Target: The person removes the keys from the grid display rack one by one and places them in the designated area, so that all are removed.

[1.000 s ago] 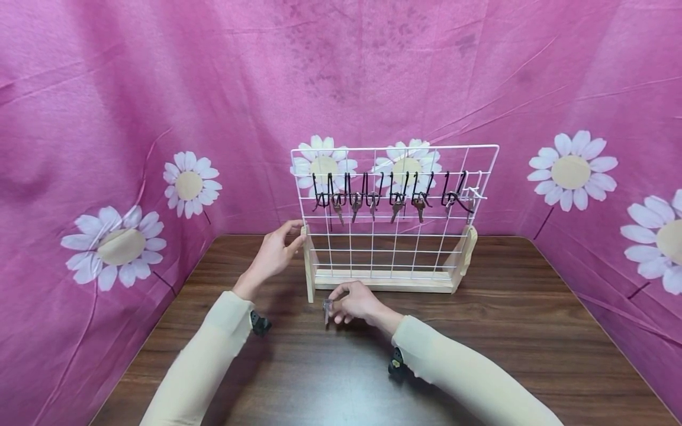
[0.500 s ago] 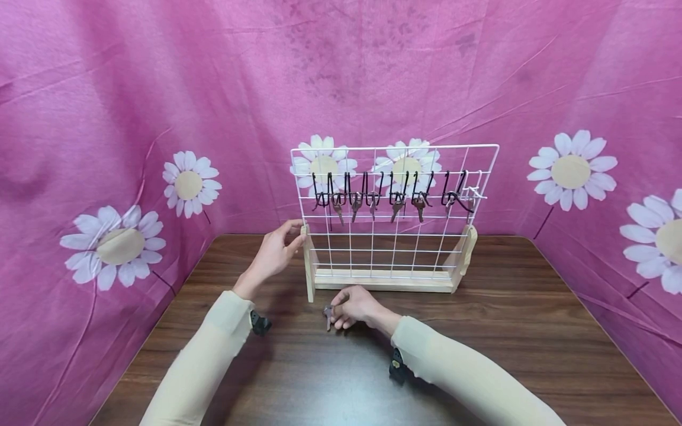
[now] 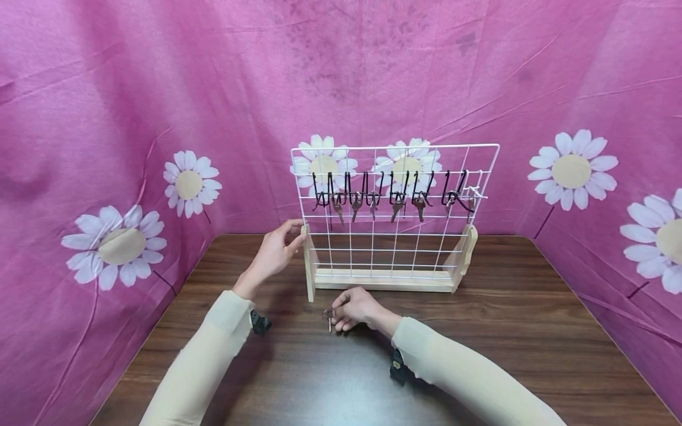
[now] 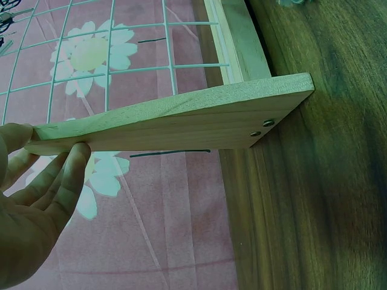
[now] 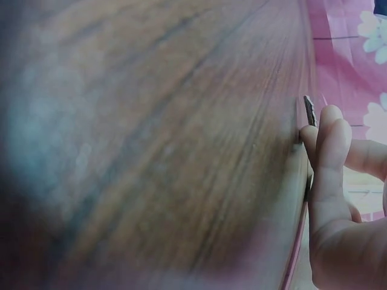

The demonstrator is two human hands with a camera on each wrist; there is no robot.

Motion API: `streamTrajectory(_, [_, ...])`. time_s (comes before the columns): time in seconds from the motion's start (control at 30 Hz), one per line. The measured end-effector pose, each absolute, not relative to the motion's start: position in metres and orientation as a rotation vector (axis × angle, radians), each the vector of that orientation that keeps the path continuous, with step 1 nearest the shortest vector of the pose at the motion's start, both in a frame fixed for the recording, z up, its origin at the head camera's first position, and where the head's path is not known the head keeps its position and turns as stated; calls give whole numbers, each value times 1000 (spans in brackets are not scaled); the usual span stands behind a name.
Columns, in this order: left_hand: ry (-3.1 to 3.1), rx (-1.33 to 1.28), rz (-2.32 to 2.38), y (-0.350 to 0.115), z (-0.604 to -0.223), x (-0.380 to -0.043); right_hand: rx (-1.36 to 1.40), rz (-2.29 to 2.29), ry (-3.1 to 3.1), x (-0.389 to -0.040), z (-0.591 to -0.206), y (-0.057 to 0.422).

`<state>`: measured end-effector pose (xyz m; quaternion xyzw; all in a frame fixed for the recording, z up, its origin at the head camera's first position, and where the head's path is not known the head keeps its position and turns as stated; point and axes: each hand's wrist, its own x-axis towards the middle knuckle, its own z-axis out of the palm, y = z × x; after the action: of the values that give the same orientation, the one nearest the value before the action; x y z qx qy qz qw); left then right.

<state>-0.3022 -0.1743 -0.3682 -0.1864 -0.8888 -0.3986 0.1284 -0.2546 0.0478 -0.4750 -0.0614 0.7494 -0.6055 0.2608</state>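
Note:
My left hand [image 3: 274,251] grips the upper end of the rack's wooden side panel [image 4: 181,124], thumb and fingers on opposite faces of it. In front of the rack, my right hand [image 3: 356,307] pinches a small metal key [image 3: 330,324] low over the table, its blade hanging down. The right wrist view shows the key blade [image 5: 310,110] sticking out past the fingertips, the rest hidden by them. On the white wire grid rack [image 3: 394,147] hangs a row of black hooks [image 3: 347,186], several bearing keys [image 3: 420,207].
A white hook [image 3: 474,192] sits at the rack's right end. The rack's wooden base bar [image 3: 383,284] rests on the brown wooden table [image 3: 533,331]. Behind and at both sides hangs a pink cloth [image 3: 240,89] with daisies.
My right hand has come slightly down and toward the front, and the key in it has turned from one side to another. The left hand and the rack have kept their place.

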Motion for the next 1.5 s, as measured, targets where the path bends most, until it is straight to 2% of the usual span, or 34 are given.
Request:
streamTrajectory(0.57, [-2579,-537,-1187,-175,-368,-303,-239,-1607,2060,-255,-469,57])
streamTrajectory(1.5, [-2576,-554,-1161,-175,-370,-304,-381,-1675,2260,-260,-428,61])
